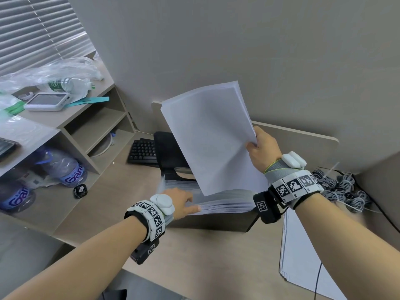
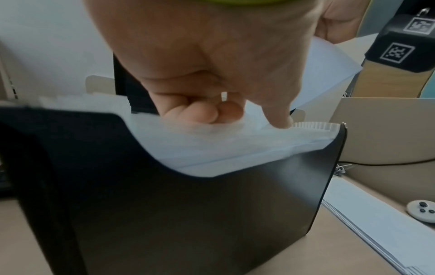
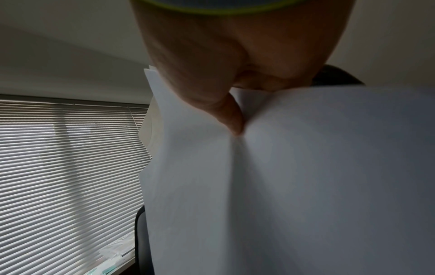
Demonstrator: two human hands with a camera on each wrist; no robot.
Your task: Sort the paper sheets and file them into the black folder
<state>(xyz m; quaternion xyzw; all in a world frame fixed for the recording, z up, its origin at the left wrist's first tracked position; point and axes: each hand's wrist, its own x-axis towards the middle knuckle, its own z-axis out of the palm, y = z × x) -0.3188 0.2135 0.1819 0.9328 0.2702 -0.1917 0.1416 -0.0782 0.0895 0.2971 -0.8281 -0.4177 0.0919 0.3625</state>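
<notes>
My right hand (image 1: 256,146) pinches a sheaf of white paper sheets (image 1: 207,137) at its right edge and holds it upright above the black folder (image 1: 216,220). The thumb (image 3: 231,119) presses into the sheaf (image 3: 306,176) and creases it. The folder (image 2: 200,214) stands open on the desk, showing several white dividers (image 1: 225,204). My left hand (image 1: 184,204) is at the dividers' left end. Three of its fingers (image 2: 200,113) curl into the dividers (image 2: 223,147), and the index finger presses on their top edge.
A second stack of paper (image 1: 303,256) lies flat on the desk to the folder's right, with bundled cables (image 1: 337,187) behind it. A black keyboard (image 1: 142,151) lies behind the folder. A shelf unit (image 1: 91,126) with water bottles (image 1: 65,167) stands at the left.
</notes>
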